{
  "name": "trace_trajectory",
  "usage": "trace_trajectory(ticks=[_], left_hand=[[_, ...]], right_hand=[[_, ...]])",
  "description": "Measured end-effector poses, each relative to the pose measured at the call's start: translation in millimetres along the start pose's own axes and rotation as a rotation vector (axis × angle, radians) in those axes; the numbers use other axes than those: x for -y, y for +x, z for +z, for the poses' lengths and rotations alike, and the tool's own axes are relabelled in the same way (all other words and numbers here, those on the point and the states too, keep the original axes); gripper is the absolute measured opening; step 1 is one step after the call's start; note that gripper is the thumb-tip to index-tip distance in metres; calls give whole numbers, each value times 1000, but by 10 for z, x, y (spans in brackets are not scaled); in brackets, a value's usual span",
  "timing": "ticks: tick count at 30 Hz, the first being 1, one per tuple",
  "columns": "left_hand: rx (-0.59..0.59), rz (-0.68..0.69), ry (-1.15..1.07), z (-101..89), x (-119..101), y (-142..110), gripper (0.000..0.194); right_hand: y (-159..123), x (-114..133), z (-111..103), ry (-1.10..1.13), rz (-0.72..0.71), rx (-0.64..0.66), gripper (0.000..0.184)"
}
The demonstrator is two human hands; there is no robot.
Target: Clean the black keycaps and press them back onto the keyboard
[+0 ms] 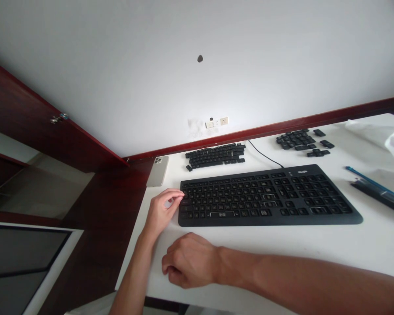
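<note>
Flat black keyboard (265, 197), left hand (164, 208) at edge

Worn on my head, facing forward and down, near my left hand (164, 210) and right hand (190, 262), table (371, 245) below, wall (249, 65) beyond

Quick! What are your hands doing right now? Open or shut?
Left hand: closed in a pinch at the black keyboard edge; cannot tell if it holds anything.
Right hand: loosely closed over the white desk, nothing visible in it.
</note>
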State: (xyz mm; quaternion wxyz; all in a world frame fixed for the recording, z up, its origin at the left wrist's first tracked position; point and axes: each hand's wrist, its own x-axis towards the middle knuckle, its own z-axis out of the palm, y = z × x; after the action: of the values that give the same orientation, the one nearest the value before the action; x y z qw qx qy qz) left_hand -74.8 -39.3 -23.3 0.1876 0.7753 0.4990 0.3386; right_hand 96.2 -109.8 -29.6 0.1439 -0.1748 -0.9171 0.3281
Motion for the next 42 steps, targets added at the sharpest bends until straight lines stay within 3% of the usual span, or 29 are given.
trace_trajectory(ticks=[23, 42], left_hand=[[38, 62, 53, -24, -85, 12, 17], [45, 72, 100, -34, -127, 20, 18]], right_hand=[[-14, -39, 33, -19, -34, -20, 19], [-4, 21, -70, -18, -8, 30, 21]])
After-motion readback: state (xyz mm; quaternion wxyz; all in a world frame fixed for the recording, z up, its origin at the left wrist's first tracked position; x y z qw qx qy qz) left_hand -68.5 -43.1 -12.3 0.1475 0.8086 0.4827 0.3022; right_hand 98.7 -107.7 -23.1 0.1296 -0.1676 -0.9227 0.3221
